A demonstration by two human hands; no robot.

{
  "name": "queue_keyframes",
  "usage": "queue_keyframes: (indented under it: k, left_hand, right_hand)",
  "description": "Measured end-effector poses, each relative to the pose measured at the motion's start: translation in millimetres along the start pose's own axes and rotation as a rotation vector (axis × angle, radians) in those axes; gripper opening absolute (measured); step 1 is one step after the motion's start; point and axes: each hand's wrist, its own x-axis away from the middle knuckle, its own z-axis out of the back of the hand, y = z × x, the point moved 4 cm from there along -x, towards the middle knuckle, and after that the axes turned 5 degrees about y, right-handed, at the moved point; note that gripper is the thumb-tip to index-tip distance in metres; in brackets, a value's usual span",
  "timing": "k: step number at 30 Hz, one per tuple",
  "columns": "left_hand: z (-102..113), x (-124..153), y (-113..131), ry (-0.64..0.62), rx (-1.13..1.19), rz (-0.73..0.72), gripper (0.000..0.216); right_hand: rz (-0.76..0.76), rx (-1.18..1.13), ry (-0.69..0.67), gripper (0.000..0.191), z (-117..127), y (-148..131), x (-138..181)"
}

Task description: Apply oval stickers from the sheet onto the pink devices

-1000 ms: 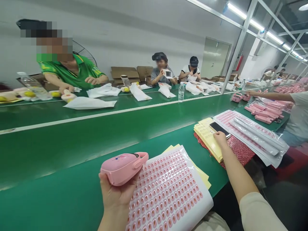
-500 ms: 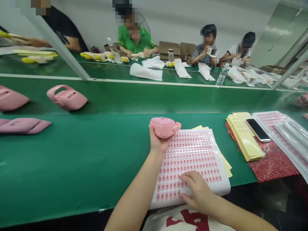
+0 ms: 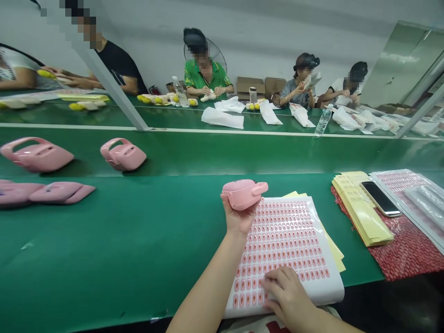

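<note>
My left hand [image 3: 238, 218] is raised over the green table, its fingers wrapped round a pink plastic case [image 3: 244, 193] with a loop handle. Below it lies a white sticker sheet [image 3: 294, 240] covered with rows of small red and pink stickers. My right hand [image 3: 286, 296] rests on the near edge of that sheet, fingers curled and pressed on the stickers. Whether it pinches a sticker is hidden.
Several more pink cases [image 3: 123, 155] lie on the green conveyor belt [image 3: 194, 155] at the left. Yellow backing sheets [image 3: 362, 212], a phone [image 3: 380, 198] and red sheets [image 3: 402, 247] sit at the right. Other people work at the far table, with a water bottle [image 3: 323, 122].
My right hand left the stack near the phone and came down on the sticker sheet's near edge. The view swung left, bringing the pink cases on the belt into sight.
</note>
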Motion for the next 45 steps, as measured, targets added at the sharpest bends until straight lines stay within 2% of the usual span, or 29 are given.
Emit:
queue_keyframes:
  k: [3, 6, 11, 17, 19, 23, 26, 29, 31, 32, 33, 34, 37, 39, 41, 45]
  left_hand:
    - [-0.2, 1.6, -1.1, -0.013, 0.038, 0.030, 0.062]
    - [0.9, 2.2, -1.4, -0.033, 0.066, 0.046, 0.061]
    - [2.2, 3.1, -1.5, -0.069, 0.082, 0.069, 0.059]
    - [3.0, 5.3, -1.7, -0.091, 0.075, 0.067, 0.059]
    - [2.5, 6.7, -1.9, -0.101, 0.075, 0.077, 0.060]
    - [-0.3, 9.8, -1.4, -0.152, 0.081, 0.102, 0.063]
    - [-0.9, 10.2, -0.4, -0.205, 0.090, 0.120, 0.064]
    - [1.9, 8.5, 0.1, -0.231, 0.112, 0.125, 0.064]
    - [4.2, 8.0, -0.6, -0.245, 0.122, 0.123, 0.062]
    - [5.1, 8.2, -1.6, -0.252, 0.125, 0.125, 0.061]
    - [5.9, 9.0, -3.2, -0.258, 0.126, 0.129, 0.060]
    - [6.6, 10.1, -5.2, -0.261, 0.126, 0.136, 0.060]
    - [9.0, 14.5, -13.4, -0.253, 0.125, 0.169, 0.062]
    - [11.1, 16.9, -18.7, -0.235, 0.126, 0.189, 0.066]
    - [12.6, 18.3, -22.5, -0.218, 0.138, 0.206, 0.067]
    - [10.6, 20.5, -25.8, -0.215, 0.177, 0.238, 0.062]
  right_hand:
    - [0.148, 0.045, 0.095, 0.013, -0.1, 0.5, 0.6]
    - [0.201, 0.032, 0.142, 0.010, -3.7, 4.4, 3.4]
    - [0.146, -0.025, 0.075, 0.015, -13.3, 11.5, 7.3]
    - [0.043, 0.041, -0.058, 0.025, -32.3, 18.4, 17.1]
    - [0.044, 0.085, -0.030, 0.028, -41.6, 19.5, 23.5]
    - [0.076, 0.142, 0.116, 0.038, -54.2, 18.2, 35.4]
    - [0.062, 0.064, 0.125, 0.030, -49.0, 16.4, 34.4]
    - [-0.051, -0.212, -0.019, 0.016, -28.4, 17.4, 14.8]
    - [-0.221, -0.451, -0.067, 0.014, -6.4, 21.5, -11.4]
    - [-0.362, -0.540, -0.032, 0.015, 6.4, 26.4, -27.5]
    - [-0.507, -0.600, 0.066, 0.017, 20.2, 32.4, -44.6]
    - [-0.590, -0.645, 0.168, 0.020, 33.2, 36.6, -62.8]
    - [-0.605, -0.753, 0.417, 0.023, 58.1, 43.1, -115.3]
    - [-0.583, -0.759, 0.511, 0.023, 60.9, 46.2, -139.5]
    - [-0.580, -0.725, 0.539, 0.021, 55.8, 48.4, -152.6]
    - [-0.627, -0.720, 0.496, 0.017, 41.4, 50.0, -156.8]
